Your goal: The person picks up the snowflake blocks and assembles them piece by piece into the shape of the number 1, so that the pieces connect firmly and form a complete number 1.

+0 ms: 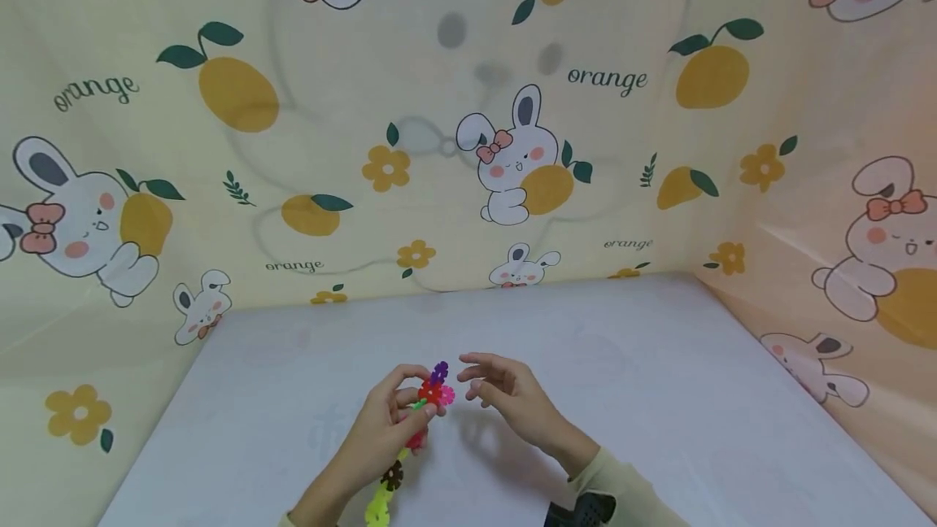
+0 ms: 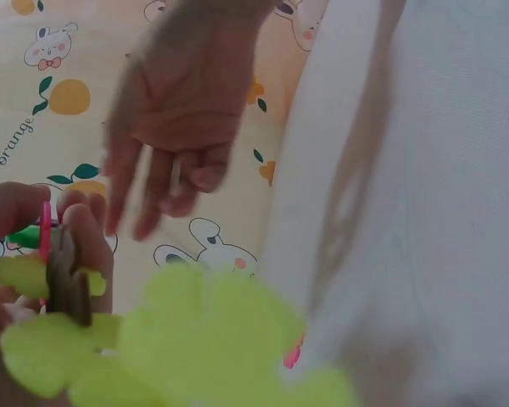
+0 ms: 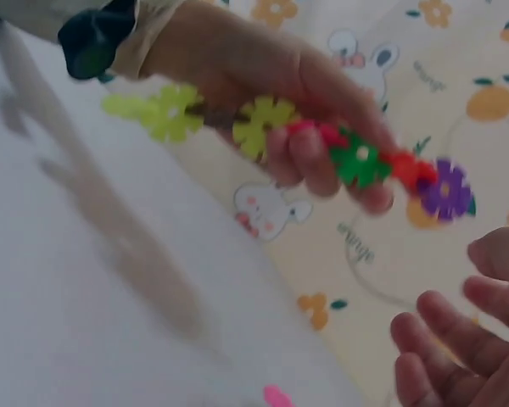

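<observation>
My left hand (image 1: 381, 429) grips a chain of snowflake-shaped plastic discs between thumb and fingers. The chain runs from a purple disc (image 3: 445, 189) through a red disc (image 1: 430, 391), a green disc (image 3: 361, 158) and a pinkish-red one to yellow discs (image 1: 378, 507) with a dark brown disc (image 1: 393, 476) among them. The yellow end hangs toward the near edge, large and blurred in the left wrist view. My right hand (image 1: 516, 401) hovers just right of the purple end, fingers loosely bent, holding nothing. Beside the red disc shows a pink disc (image 1: 447, 395).
A white tabletop (image 1: 622, 397) lies under both hands. Patterned cloth (image 1: 410, 104) with rabbits and oranges rises behind and at the sides. In the right wrist view a small pink piece (image 3: 277, 396) lies on the table. A black band (image 1: 581, 509) is on the right wrist.
</observation>
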`<control>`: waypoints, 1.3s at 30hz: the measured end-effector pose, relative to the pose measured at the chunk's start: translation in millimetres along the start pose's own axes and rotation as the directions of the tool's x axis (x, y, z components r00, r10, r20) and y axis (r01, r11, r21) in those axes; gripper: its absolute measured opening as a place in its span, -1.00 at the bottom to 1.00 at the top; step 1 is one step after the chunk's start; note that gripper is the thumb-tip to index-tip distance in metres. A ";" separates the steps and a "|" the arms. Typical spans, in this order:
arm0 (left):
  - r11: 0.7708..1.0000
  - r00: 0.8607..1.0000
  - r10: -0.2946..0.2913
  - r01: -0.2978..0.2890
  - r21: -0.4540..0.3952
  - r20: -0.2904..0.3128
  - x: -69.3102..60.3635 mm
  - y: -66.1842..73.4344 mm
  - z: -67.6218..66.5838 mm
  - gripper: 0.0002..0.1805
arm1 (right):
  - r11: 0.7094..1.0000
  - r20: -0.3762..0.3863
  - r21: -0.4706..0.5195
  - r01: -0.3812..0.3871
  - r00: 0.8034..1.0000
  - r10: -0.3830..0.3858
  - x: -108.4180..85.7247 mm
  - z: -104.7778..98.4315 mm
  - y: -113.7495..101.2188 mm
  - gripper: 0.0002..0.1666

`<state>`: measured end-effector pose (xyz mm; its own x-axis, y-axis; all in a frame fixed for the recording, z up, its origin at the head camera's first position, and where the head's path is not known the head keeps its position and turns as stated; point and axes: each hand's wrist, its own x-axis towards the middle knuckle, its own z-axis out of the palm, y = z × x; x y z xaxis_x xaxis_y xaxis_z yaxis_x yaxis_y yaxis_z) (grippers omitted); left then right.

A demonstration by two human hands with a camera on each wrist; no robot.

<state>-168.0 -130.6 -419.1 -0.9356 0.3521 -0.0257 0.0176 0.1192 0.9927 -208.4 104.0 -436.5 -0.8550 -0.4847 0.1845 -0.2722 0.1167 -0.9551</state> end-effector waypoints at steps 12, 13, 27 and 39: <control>0.999 0.999 0.037 -0.037 -0.034 -0.001 0.3 -2.1 -0.8 -0.55 | 0.981 0.058 -0.189 -0.045 0.997 0.057 7.0 -1.3 37.3 -0.58; 0.999 0.999 0.038 -0.038 -0.036 0.000 0.2 -2.6 -0.9 -0.56 | 0.978 0.064 -0.205 -0.043 0.996 0.057 8.2 -0.4 40.1 -0.58; 0.998 0.999 0.039 -0.039 -0.056 0.004 1.4 -2.4 -3.1 -0.55 | 0.909 0.076 -0.405 -0.100 0.987 0.143 26.1 17.6 54.1 -0.52; 0.996 0.999 -0.035 0.035 -0.082 0.001 0.6 -0.5 -2.3 -0.50 | 0.747 0.115 -0.665 -0.001 0.988 0.104 21.4 27.4 60.5 -0.59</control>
<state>-169.3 -132.6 -419.3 -0.9353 0.3487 -0.0604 -0.0438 0.0553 0.9975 -231.1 77.0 -496.7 -0.8222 -0.5664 0.0562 -0.4958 0.6642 -0.5595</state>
